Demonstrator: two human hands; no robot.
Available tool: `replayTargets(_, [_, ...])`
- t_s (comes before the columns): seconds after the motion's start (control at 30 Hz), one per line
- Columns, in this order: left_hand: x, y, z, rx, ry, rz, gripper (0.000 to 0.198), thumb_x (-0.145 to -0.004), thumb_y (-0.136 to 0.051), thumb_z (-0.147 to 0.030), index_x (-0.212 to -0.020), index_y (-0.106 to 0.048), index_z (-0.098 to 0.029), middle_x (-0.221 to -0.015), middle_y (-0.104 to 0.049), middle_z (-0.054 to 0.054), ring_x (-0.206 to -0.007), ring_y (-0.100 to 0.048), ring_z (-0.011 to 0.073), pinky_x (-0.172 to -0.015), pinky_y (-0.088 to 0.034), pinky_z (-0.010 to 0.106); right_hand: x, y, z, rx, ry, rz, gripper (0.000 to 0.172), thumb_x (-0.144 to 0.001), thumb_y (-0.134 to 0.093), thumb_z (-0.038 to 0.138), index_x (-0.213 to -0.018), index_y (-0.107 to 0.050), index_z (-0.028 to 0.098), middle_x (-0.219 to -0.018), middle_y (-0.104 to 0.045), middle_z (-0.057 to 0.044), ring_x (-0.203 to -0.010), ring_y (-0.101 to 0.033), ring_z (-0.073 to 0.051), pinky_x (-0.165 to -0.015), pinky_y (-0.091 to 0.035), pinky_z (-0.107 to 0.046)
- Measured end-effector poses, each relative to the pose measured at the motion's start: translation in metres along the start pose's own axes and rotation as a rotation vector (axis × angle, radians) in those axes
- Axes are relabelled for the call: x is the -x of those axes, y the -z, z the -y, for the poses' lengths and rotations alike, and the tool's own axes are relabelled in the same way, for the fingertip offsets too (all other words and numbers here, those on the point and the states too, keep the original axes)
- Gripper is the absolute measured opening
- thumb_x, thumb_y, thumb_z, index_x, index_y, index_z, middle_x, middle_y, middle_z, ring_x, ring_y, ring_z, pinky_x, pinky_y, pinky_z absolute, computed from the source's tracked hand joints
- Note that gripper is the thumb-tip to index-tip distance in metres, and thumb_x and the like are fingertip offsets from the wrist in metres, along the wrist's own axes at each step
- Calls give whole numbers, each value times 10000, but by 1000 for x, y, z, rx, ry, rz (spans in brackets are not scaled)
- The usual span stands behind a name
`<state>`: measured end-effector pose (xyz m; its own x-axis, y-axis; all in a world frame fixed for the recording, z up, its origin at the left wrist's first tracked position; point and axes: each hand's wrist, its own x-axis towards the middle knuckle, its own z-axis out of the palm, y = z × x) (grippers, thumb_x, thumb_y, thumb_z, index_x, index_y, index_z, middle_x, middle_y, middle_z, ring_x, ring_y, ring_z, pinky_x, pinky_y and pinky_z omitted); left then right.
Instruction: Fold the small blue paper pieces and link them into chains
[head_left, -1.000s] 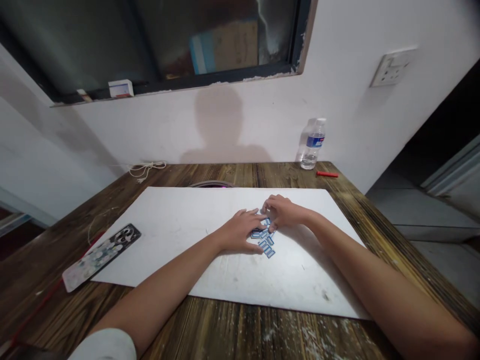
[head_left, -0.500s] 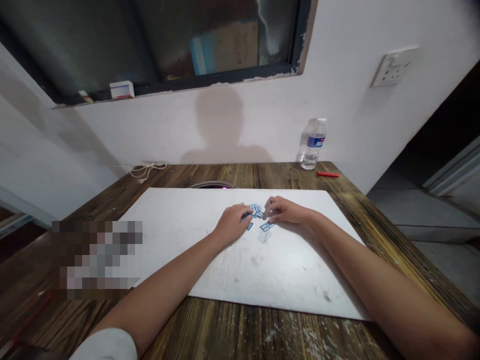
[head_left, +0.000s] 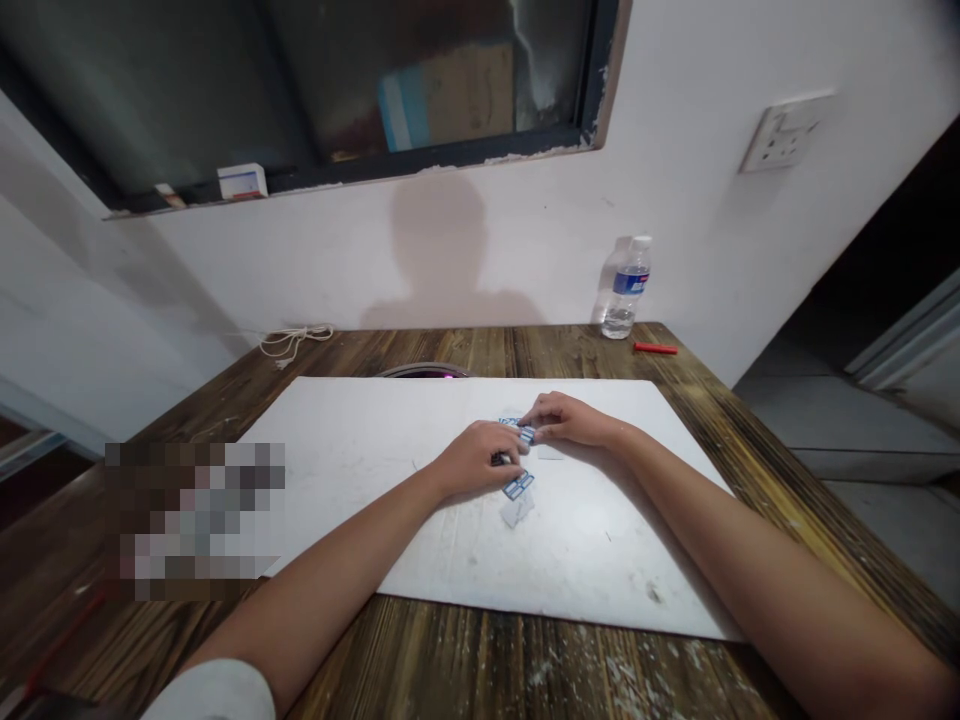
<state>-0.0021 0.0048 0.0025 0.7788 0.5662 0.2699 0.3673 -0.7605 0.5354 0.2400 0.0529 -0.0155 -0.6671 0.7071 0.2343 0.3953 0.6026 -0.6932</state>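
Both of my hands meet near the middle of a white sheet (head_left: 375, 480) that lies on the wooden table (head_left: 465, 650). My left hand (head_left: 480, 462) is curled, its fingers closed on several small blue-and-white pieces (head_left: 517, 486), one of which sticks out below the fingertips. My right hand (head_left: 562, 420) pinches another of the small blue-and-white pieces (head_left: 525, 432) at its fingertips, touching the left hand's fingers. A faint pale scrap (head_left: 516, 512) lies on the sheet just below them.
A water bottle (head_left: 626, 290) stands at the back right against the wall, with a red pen (head_left: 655, 349) beside it. A white cord (head_left: 289, 338) lies at the back left. A blurred patch (head_left: 195, 520) covers something at the left.
The blue pieces that lay spread on the sheet have been gathered up into my hands. My left hand closed and drew slightly nearer; my right hand shifted a little farther away.
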Motion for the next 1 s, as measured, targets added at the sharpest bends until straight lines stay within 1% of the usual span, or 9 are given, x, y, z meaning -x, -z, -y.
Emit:
replayTargets(0.03, [0,-1,0,-46,47,-48,56,-821,-658,-264,-818,-700,-228,-1028,-738,19,-1098,-630,214,-1014,-406,371,0,1,1,4,15,13,405,-834,-612,570,-989,-754,224,-855,-633,-55,-869,-564,-206,-850,-415,-358])
replayTargets(0.2, [1,-3,6,-247,342,-249,229,-856,-596,-222,-1072,-667,-248,-1148,-695,35,-1098,-612,217,-1000,-435,385,0,5,8,-29,42,68,510,-844,-540,652,-833,-779,202,-844,-610,-68,-837,-554,-197,-833,-422,-358])
replayTargets(0.33, [3,-3,12,-359,462,-229,276,-882,-571,-273,-1145,-649,-236,-1288,-632,71,-1260,-515,263,-1065,-377,454,1,6,12,-53,13,76,491,-815,-578,648,-740,-753,195,-820,-616,-63,-820,-559,-195,-829,-438,-357])
replayTargets(0.47, [4,1,2,-264,269,44,479,-884,-576,-433,-1334,-537,-273,-1503,-430,75,-1435,-295,288,-1157,-191,553,1,0,5,-97,-154,-101,385,-830,-587,549,-831,-724,189,-848,-681,-63,-845,-611,-213,-823,-460,-361])
replayTargets(0.57, [3,8,-8,-108,66,269,545,-804,-672,-497,-1307,-555,-325,-1512,-420,41,-1447,-275,275,-1184,-124,534,1,-4,-1,-120,-239,-203,341,-828,-578,494,-865,-705,180,-907,-717,-71,-878,-638,-230,-842,-463,-371])
replayTargets(0.67, [3,12,-15,-25,-74,352,688,-615,-825,-510,-1239,-599,-329,-1501,-437,33,-1455,-250,294,-1195,-109,518,0,-4,-1,-145,-259,-216,337,-834,-566,487,-868,-701,180,-928,-727,-75,-897,-643,-232,-853,-465,-374])
replayTargets(0.73, [3,11,-16,-16,-90,362,691,-581,-852,-486,-1209,-615,-320,-1498,-442,38,-1452,-255,298,-1192,-115,519,1,-3,1,-160,-245,-174,334,-820,-594,494,-867,-703,181,-922,-724,-73,-887,-640,-228,-841,-469,-369])
replayTargets(0.87, [2,3,-14,-74,35,223,413,-774,-732,-402,-1166,-635,-319,-1433,-523,31,-1427,-317,274,-1155,-193,522,4,4,6,-80,-104,16,347,-736,-712,502,-893,-714,193,-907,-689,-60,-915,-596,-229,-847,-448,-365])
replayTargets(1.0, [2,-3,-4,-241,182,-89,312,-851,-646,-276,-1162,-626,-297,-1362,-586,18,-1358,-416,242,-1113,-287,463,7,11,6,68,-23,160,586,-592,-831,525,-1081,-681,240,-1051,-644,-55,-1056,-499,-269,-950,-380,-410])
